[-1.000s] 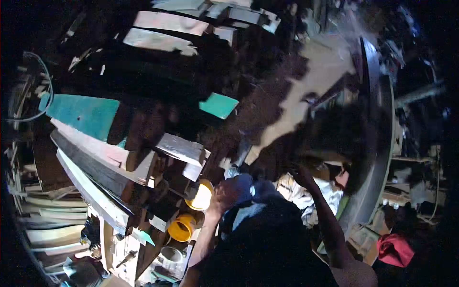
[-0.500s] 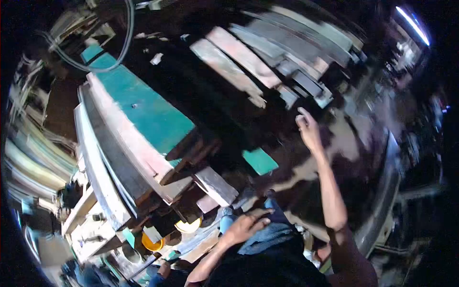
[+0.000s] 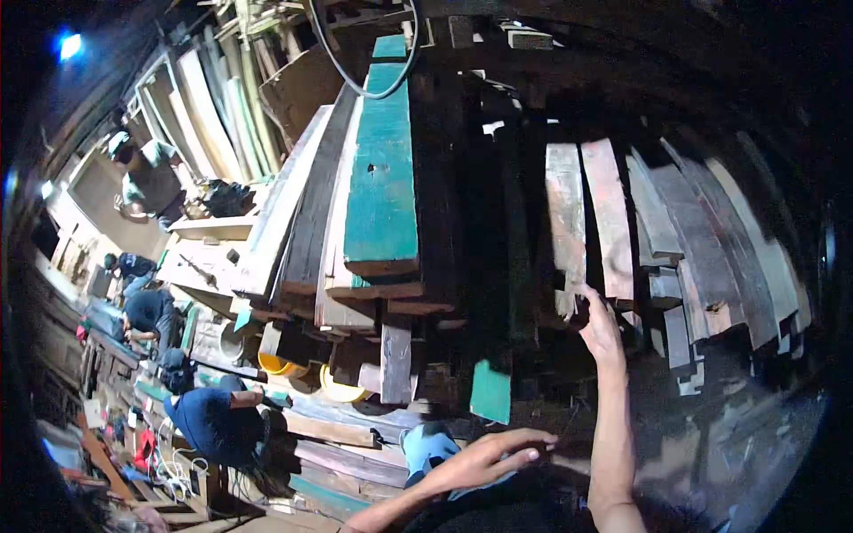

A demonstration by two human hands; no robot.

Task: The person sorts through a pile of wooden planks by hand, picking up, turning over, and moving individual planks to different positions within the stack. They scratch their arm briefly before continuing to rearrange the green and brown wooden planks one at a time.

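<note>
Near the lower end of a pale worn plank, my right hand is raised with its fingers apart and holds nothing; whether a fingertip touches the plank I cannot tell. A pinkish plank lies just right of that one. Low in the middle, my left hand is stretched out in front of my body, fingers spread and empty. Above it is a small green board end. A long green-painted board tops the stack left of centre.
Grey planks are stacked at the right. Several people work at the left, the nearest a person in a dark blue shirt. Yellow round containers stand below the central stack. A hanging cable loop crosses the top of the green board.
The view has turned left and levelled, so the stacks stand more upright and the people at the left show. My right hand now appears beside the pale plank's end. My left hand is still spread.
</note>
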